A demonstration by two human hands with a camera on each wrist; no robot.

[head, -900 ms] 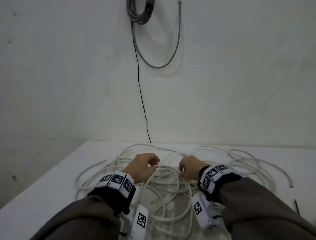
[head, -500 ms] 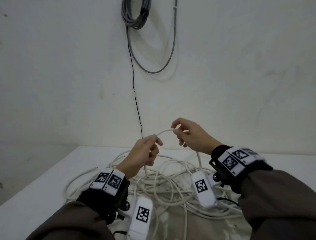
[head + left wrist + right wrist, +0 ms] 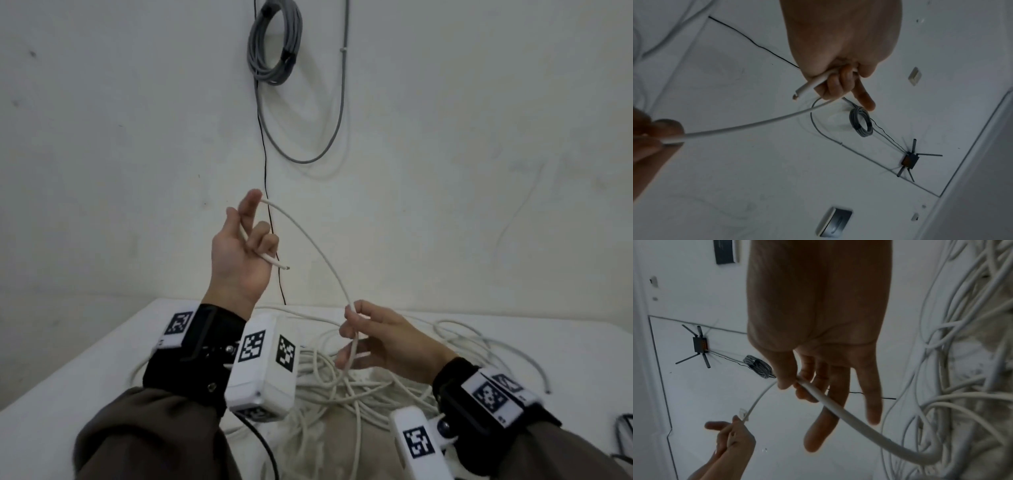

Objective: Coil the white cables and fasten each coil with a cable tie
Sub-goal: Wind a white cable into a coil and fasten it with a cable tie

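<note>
Nearest me, my 2 sleeves frame the view, each wrist wearing a black strap with white marker-printed camera blocks. Just beyond them, my right hand hangs low over the table, thumb and forefinger pinching the white cable while the other fingers stay loosely extended; from that pinch the cable drops away into the tangled heap of white cable lying on the tabletop between my arms. From my right hand the same cable arcs up and to the left to my left hand, which is raised well above the table with palm toward me. There the cable passes under my curled fingers, the forefinger pointing out straight, and its cut end pokes out free just past the hand. More loops of the heap sprawl toward the table's right side. Farther off stands the pale wall, where a thin black wire runs down behind the table and a bundled grey cable coil hangs, 1 long grey loop sagging beneath it. The wrist views also show a small dark box with antennas mounted beyond that coil.
</note>
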